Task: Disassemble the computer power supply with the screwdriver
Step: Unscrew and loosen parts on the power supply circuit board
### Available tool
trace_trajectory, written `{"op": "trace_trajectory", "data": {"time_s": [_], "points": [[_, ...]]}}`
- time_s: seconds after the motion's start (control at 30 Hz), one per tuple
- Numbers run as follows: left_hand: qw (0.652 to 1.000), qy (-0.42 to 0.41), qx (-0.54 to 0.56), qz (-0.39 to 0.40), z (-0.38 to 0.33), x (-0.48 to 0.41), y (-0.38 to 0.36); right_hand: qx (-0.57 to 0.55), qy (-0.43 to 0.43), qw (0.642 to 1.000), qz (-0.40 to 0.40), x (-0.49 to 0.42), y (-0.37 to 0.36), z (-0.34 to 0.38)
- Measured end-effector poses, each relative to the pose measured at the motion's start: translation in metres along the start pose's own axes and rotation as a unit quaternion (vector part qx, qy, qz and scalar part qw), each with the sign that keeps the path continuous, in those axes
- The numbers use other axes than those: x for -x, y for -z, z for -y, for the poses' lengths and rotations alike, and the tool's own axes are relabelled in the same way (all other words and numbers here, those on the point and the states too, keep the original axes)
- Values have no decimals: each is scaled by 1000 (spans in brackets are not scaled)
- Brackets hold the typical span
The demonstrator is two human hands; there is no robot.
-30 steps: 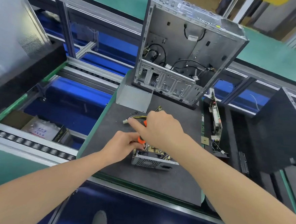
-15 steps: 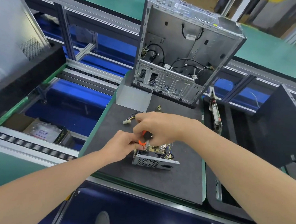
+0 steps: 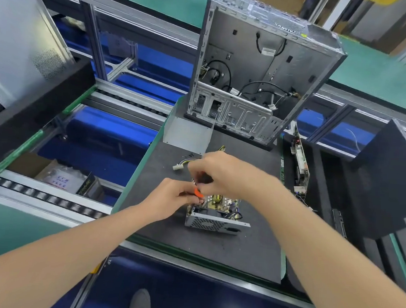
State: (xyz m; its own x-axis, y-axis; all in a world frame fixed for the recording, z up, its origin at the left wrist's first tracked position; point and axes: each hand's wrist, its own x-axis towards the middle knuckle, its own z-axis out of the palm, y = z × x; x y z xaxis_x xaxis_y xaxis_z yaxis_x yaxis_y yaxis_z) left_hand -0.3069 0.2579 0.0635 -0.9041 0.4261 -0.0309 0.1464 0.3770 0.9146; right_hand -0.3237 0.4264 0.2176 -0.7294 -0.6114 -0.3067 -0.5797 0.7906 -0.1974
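Note:
The power supply [image 3: 216,223] lies on the dark mat [image 3: 243,248] with its lid off, showing a circuit board [image 3: 220,200] and a perforated grey front wall. The orange-and-black screwdriver [image 3: 198,192] stands over its rear left corner. My right hand [image 3: 224,173] grips the handle from above. My left hand [image 3: 170,198] pinches the lower part of the screwdriver beside the casing. The tip is hidden by my fingers. A cable bundle with a white connector [image 3: 177,167] trails from the unit to the left.
A bent grey metal cover [image 3: 186,134] stands behind the hands, in front of an open, emptied computer case [image 3: 258,68]. A circuit board [image 3: 300,158] stands on edge at the right, beside a black case [image 3: 387,181]. Conveyor rails and a cardboard box [image 3: 58,177] lie to the left.
My right hand has slid a little right and turned on the screwdriver handle. My left hand stays at the shaft. The power supply has not moved.

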Motion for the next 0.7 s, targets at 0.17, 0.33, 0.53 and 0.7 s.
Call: {"op": "trace_trajectory", "data": {"time_s": [0.17, 0.33, 0.53, 0.7], "points": [[1000, 6, -27, -10, -2, 1, -4, 103, 120, 985, 67, -5, 4, -6], [997, 22, -67, -20, -3, 1, -6, 28, 53, 998, 13, 0, 3, 6], [997, 0, -69, -15, -4, 0, -9, 123, -265, 941, -169, -3, -26, 29], [1000, -7, -15, -12, 4, 1, -8, 95, -129, 983, -87, -5, -21, 13]]}}
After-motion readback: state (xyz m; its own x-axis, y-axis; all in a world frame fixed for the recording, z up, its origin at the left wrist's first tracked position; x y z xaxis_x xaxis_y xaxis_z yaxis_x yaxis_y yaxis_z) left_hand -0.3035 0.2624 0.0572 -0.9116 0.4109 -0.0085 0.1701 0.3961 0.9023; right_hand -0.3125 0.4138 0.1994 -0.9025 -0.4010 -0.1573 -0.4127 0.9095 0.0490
